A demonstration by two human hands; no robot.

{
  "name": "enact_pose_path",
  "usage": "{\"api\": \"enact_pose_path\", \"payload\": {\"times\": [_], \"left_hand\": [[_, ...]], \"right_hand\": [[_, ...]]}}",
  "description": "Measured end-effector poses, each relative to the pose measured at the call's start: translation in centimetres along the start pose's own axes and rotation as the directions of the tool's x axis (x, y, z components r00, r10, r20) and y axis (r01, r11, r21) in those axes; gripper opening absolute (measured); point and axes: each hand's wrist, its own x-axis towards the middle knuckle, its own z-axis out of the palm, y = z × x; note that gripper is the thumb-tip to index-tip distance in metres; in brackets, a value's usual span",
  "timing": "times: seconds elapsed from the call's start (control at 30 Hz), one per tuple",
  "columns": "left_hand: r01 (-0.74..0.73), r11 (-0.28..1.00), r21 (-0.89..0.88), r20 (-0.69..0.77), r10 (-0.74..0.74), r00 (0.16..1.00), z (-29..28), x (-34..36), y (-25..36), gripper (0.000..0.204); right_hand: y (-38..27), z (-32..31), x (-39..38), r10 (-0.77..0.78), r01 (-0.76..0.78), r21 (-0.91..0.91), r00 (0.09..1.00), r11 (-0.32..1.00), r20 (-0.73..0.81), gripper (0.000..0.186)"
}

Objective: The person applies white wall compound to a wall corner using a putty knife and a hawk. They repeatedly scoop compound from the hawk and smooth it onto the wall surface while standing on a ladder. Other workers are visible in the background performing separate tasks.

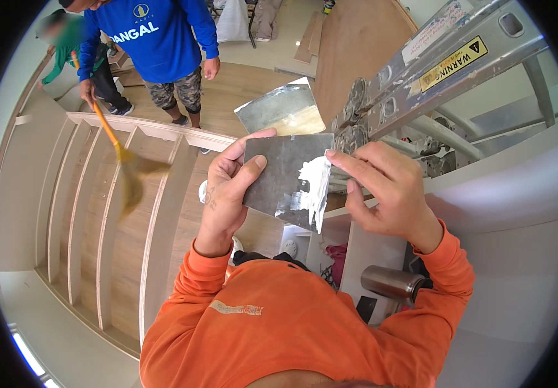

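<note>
My left hand (230,178) is closed on a thin, dark grey putty plate (269,171), thumb on its face and fingers behind. White putty (317,184) is smeared thickly along the plate's right side. Just beyond it is a second flat sheet (279,110), grey and tan with white-crusted edges; whether my left fingers grip this too, I cannot tell. My right hand (385,184) has its index fingertip against the plate's upper right edge, by the putty. Its thumb stands apart from that finger, and nothing shows between them.
A metal ladder (414,97) rises close on the right. Below my right forearm lies a metal tumbler (389,282). Wooden slatted framing (153,226) spans the left. Beyond it, a person in blue (156,39) holds a yellow broom (127,165); another in green (72,48) bends behind.
</note>
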Motion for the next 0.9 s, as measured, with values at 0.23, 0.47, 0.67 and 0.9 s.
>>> {"api": "enact_pose_path", "payload": {"times": [0.23,0.47,0.67,0.9], "left_hand": [[0.007,1.0,0.002,-0.008,-0.007,1.0,-0.1,0.1,-0.1,0.039],[0.014,1.0,0.011,-0.005,-0.014,1.0,0.0,0.4,-0.2,0.04],[0.029,1.0,-0.005,-0.004,-0.029,1.0,-0.2,0.4,-0.4,0.04],[0.068,0.997,-0.035,-0.01,-0.069,0.998,-0.3,0.6,-0.6,0.041]], "right_hand": [[-0.1,0.1,-0.4,0.041,-0.042,0.077,0.999,0.996,0.021,0.048],[-0.3,0.1,-0.6,0.032,-0.037,0.136,0.999,0.99,0.039,0.046],[-0.8,0.2,-0.9,0.02,-0.025,0.147,0.999,0.989,0.03,0.043],[-1.5,-0.1,-1.0,0.019,-0.023,0.114,0.999,0.993,0.037,0.037]]}}
